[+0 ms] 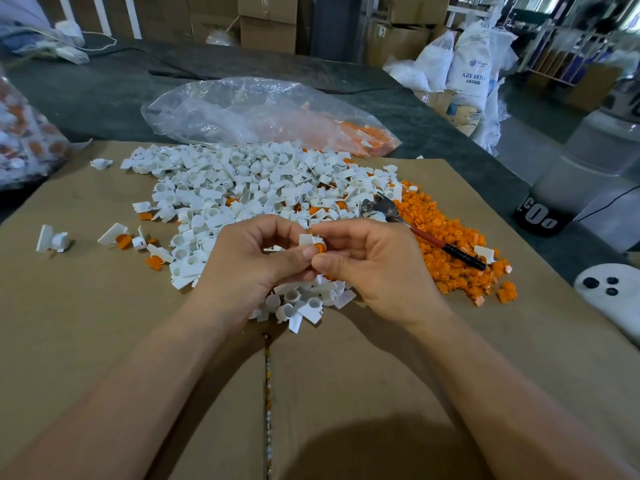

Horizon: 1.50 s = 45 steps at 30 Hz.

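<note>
My left hand [252, 261] and my right hand [374, 268] meet above the cardboard sheet [104, 341] and pinch one small part together: a white plastic clip [306, 240] with an orange cap [320, 247] on it. Thumbs and fingertips of both hands curl round it. Behind and under the hands lies a big heap of white clips [242, 188]. To the right spreads a heap of orange caps [450, 251].
Red-handled pliers [415, 226] lie on the orange heap. Several assembled white-and-orange pieces [121, 237] lie scattered at the left. A clear plastic bag [259, 112] sits behind the heaps, another bag [20, 133] at the far left. A white device [613, 299] rests at the right edge.
</note>
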Tool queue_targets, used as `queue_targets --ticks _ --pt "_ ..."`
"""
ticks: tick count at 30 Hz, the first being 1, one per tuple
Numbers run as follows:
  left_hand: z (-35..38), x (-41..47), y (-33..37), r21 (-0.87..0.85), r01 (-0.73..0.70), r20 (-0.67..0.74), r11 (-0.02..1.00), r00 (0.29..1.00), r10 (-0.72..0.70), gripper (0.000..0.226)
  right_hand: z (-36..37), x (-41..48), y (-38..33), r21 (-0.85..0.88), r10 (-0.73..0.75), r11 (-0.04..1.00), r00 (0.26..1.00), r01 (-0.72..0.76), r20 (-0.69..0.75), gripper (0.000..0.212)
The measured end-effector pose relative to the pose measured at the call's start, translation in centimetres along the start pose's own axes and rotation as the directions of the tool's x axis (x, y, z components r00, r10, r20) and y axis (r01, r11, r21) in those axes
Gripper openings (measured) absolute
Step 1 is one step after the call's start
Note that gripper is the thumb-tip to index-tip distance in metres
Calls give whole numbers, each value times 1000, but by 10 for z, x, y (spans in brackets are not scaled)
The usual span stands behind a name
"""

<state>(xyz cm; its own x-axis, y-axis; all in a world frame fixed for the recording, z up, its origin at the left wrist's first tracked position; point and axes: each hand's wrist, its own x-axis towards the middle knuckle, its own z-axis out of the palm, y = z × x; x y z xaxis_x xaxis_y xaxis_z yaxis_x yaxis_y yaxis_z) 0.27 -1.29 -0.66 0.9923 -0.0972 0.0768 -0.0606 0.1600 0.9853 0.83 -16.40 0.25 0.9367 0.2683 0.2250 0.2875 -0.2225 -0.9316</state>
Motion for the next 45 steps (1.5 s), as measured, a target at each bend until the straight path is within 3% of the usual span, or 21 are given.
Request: queue_targets --ticks 6,13,16,24,35,45 --pt "1 0 2 71 20 18 997 1000 -21 11 -1 0 2 -13 9 1000 1000 -9 24 31" --pt "-3 2 2 -5 141 -12 990 990 -141 5 4 -2 3 13 -102 995 992 102 75 39" --pt "-3 1 4 -42 163 3 986 987 -163 16 3 0 6 64 -128 990 991 124 49 36" --pt "-3 2 7 -135 237 -20 962 970 -241 17 -2 2 8 79 -92 994 987 82 133 37" --pt "-4 1 9 -73 261 -16 963 965 -263 15 -1 2 12 25 -127 992 985 125 118 42" --pt "-6 2 11 -134 291 -38 947 954 -299 11 0 4 14 72 -105 993 987 97 118 42"
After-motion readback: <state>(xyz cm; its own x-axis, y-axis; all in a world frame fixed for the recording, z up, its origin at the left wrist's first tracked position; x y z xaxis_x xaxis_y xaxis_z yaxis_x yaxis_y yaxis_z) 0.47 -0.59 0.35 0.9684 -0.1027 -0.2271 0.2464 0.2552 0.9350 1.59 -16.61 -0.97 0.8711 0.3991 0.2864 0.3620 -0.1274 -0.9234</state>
